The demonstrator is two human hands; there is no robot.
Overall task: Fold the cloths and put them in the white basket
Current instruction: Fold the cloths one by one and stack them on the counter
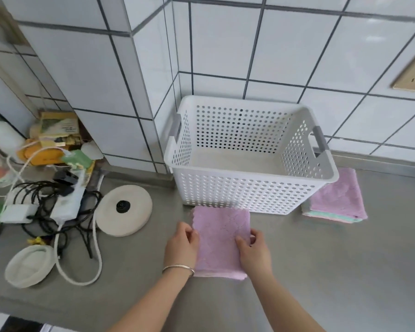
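Note:
A folded pink cloth [219, 236] lies on the grey counter just in front of the white perforated basket [249, 185]. My left hand [183, 244], with a bracelet at the wrist, grips the cloth's left edge. My right hand [254, 250] grips its right edge, thumb on top. The basket stands against the tiled wall, and nothing shows inside it. To the right of the basket sits a stack of cloths [337, 202], pink on top with green and peach edges below.
At left are a round kettle base [124, 210], a power strip with tangled black cables [58, 207], a white cord [96, 255], a small white dish [29, 265] and boxes in the corner. A wall socket [414, 73] is at the right.

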